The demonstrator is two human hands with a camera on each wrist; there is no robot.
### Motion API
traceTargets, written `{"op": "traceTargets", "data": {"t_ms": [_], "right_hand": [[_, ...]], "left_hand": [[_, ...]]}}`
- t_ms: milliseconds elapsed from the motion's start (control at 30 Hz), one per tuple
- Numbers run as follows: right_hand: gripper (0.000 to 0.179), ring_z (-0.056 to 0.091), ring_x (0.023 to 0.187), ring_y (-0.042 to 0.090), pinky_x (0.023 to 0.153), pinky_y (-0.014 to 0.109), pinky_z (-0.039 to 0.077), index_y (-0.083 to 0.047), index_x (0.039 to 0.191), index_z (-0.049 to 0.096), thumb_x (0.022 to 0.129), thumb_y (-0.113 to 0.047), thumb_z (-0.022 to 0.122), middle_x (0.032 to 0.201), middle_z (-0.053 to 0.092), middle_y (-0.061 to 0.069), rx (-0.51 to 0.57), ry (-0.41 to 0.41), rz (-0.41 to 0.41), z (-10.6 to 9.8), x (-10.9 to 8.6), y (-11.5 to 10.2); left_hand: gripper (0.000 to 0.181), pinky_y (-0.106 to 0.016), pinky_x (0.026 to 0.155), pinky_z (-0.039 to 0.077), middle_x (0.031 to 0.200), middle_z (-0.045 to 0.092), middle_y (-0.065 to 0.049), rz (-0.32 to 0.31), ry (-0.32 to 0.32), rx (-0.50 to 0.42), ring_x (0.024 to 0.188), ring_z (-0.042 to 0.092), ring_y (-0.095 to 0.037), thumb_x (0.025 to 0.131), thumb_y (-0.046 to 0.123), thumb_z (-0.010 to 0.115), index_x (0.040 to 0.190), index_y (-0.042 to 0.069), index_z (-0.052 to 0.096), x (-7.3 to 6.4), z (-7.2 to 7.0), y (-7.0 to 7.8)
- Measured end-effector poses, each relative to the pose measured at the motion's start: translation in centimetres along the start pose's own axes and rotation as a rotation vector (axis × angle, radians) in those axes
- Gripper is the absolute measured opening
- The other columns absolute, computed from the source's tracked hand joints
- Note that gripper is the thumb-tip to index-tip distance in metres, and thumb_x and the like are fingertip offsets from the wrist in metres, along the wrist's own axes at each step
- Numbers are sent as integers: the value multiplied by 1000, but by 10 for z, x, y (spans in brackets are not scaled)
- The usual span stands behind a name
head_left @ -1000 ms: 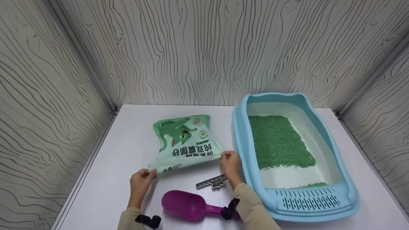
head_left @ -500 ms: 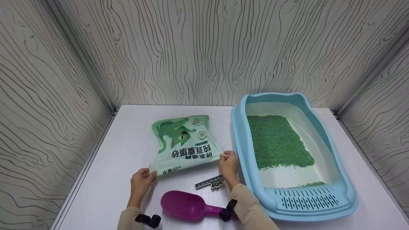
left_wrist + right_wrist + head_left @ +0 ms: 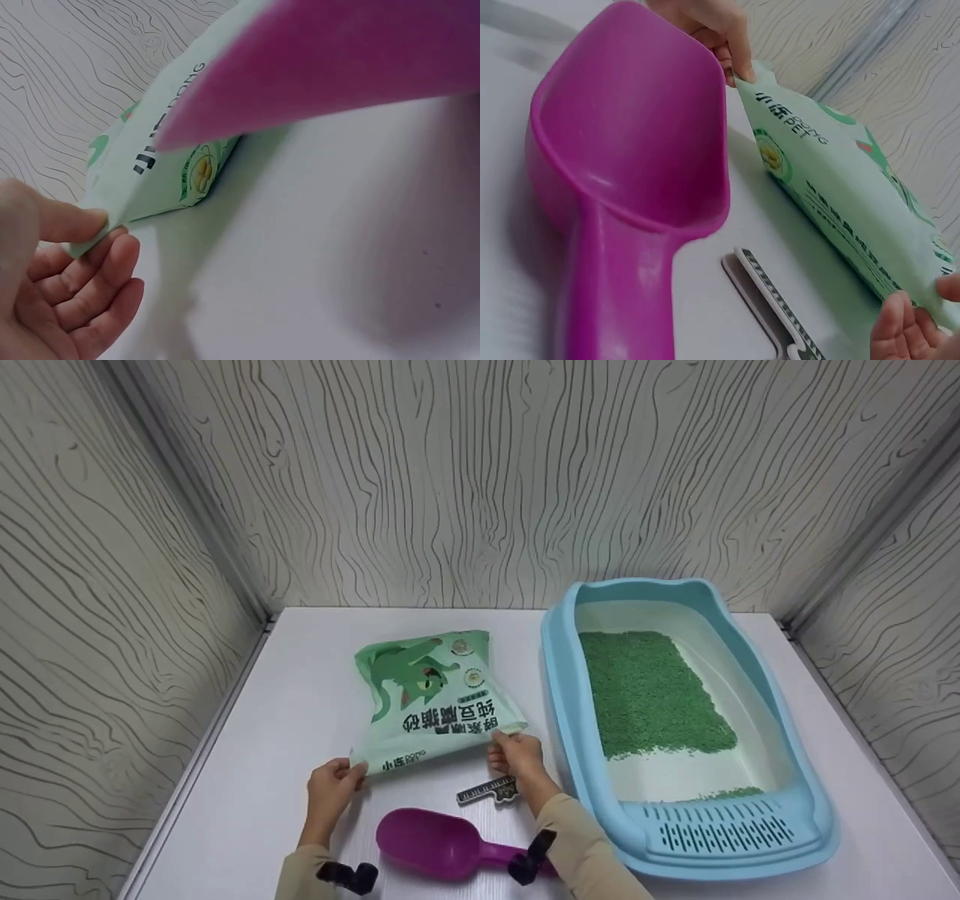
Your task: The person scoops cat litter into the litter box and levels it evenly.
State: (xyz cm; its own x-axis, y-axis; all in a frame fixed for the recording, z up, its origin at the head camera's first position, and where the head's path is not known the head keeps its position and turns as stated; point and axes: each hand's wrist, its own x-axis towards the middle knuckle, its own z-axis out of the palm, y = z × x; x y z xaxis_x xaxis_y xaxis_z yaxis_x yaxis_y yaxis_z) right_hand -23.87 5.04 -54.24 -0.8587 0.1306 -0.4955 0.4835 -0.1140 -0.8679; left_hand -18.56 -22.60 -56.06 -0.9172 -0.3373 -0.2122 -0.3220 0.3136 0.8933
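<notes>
A green bag of cat litter [image 3: 431, 682] lies on the table, printed with a cat, its near edge lifted. My left hand [image 3: 331, 799] pinches that edge's left corner between thumb and fingers; the left wrist view shows the thumb on top of the bag [image 3: 127, 184]. Further right along the edge, my right hand [image 3: 519, 761] pinches the bag, with its right corner sticking out past the fingers. Just beneath the right hand lies a black-and-white sealing clip [image 3: 486, 790], partly covered by it; its two arms stand apart in the right wrist view.
A purple scoop [image 3: 429, 844] lies in front of the clip, its handle partly under the right sleeve. On the right stands a blue litter box [image 3: 559, 682] with green pellets [image 3: 652, 694] inside. Patterned walls [image 3: 480, 480] enclose the white table [image 3: 262, 712].
My right hand has shifted left along the bag's near edge, from its right corner inward, and now hides part of the clip. The left hand keeps its hold on the left corner.
</notes>
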Motion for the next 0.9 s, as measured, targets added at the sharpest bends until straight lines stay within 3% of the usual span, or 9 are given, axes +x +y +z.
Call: {"op": "traceTargets", "data": {"t_ms": [100,267,500,900], "right_hand": [[27,59,53,6,54,19,53,7,93,60,95,-20,59,61,62,0,41,-38,53,3,-1,-1],[26,59,51,6,53,18,53,7,101,58,99,-18,53,60,63,0,76,-25,81,2,2,-1],[23,58,51,6,51,18,52,7,104,56,100,-13,47,58,61,-1,105,-15,70,-3,5,2],[29,56,50,4,50,16,51,11,102,57,102,-14,42,61,61,-1,52,-51,24,-2,0,5]], "left_hand": [[31,-19,63,55,89,74,-23,4,-11,-11,67,69,-11,90,13,64,106,-13,63,0,2,0],[28,-19,61,54,87,74,-22,7,6,-22,65,67,-9,89,12,65,102,-12,64,0,5,0],[28,-18,63,55,83,74,-16,-35,-14,-60,64,65,-8,90,12,63,104,-13,63,-1,7,0],[26,-19,62,56,81,74,-17,-9,-26,-54,65,69,-10,92,9,60,104,-14,63,-3,5,-2]]}}
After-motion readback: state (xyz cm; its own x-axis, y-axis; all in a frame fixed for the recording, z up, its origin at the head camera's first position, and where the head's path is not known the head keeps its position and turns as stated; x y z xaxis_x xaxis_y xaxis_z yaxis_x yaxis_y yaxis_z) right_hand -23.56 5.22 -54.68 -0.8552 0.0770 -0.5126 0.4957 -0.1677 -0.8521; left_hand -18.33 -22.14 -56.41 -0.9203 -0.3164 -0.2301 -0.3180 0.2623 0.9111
